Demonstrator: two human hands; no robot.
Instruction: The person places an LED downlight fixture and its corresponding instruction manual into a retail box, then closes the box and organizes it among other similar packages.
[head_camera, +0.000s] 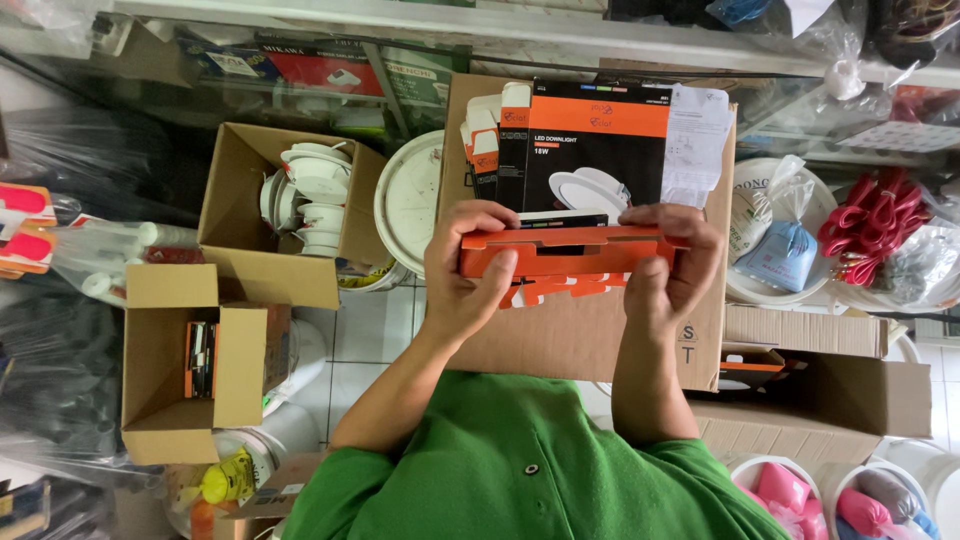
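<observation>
Over a brown carton (560, 340), orange box (565, 252) between both hands.

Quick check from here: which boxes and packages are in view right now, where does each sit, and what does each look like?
Orange flat box: held edge-on between left hand and right hand.
Black-and-orange box: upright behind it, round white lamp pictured.
Large brown carton: under the hands.
Open carton: upper left, white round fittings inside.
Open carton: lower left, orange-black boxes inside.
</observation>
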